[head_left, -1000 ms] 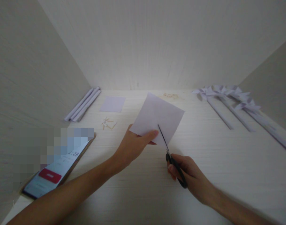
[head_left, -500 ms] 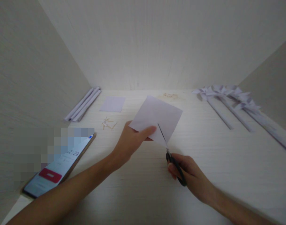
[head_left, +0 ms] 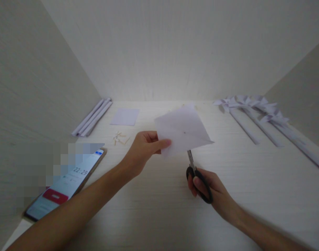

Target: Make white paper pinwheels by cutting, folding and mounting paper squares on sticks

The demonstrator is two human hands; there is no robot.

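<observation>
- The paper square, mid-frame and raised above the bench, had just been turned; a thin line, seemingly a cut, ran in from its right corner, and a small dark dot marked its middle.
- The scissors, which had lain across the sheet, now pointed at its lower edge from below, suggesting that one cut was over. Whether the tips reached behind the paper could not be told.
- The left hand, centre frame, pinched the lower-left edge, thumb on top, fingers narrow.
- The right hand, lower right, had its fingers curled around the scissor handles.
- Upper left lay paper tubes, another square and small sticks; upper right, paper pinwheels; lower left, a phone.
</observation>
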